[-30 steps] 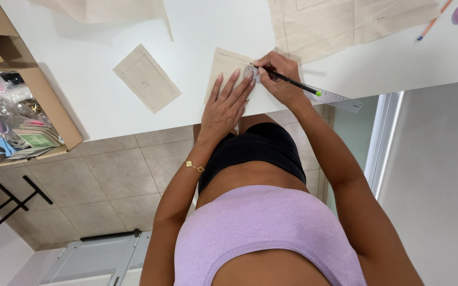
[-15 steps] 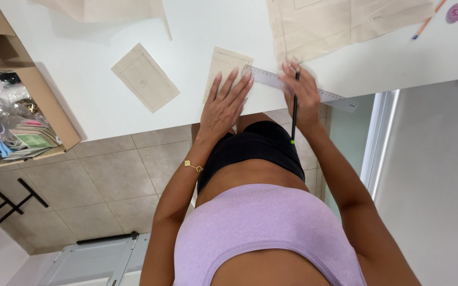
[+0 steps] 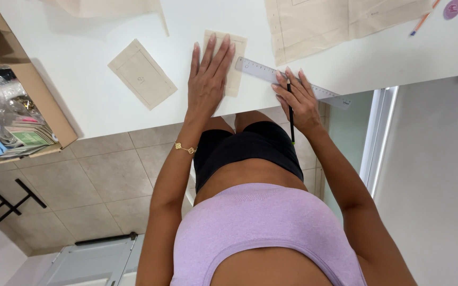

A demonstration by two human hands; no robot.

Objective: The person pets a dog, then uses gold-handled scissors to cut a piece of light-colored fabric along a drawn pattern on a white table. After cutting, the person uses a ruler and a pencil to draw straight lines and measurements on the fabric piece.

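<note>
Since a second ago, right hand (image 3: 299, 100) swung its black pencil (image 3: 290, 111) off the small paper piece (image 3: 235, 63), fingers pressing the clear ruler (image 3: 271, 75) near the table's (image 3: 80, 69) front edge; left hand (image 3: 208, 79) lies flat, open, on that paper.

A white table (image 3: 96, 100) carries beige paper pattern pieces (image 3: 141, 74), a clear ruler (image 3: 292, 82), an orange pencil (image 3: 422, 21) and a cardboard box (image 3: 33, 100).

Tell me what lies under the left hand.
The left hand lies flat on a small beige paper piece on the white table. Any markings beneath the palm are covered.
</note>
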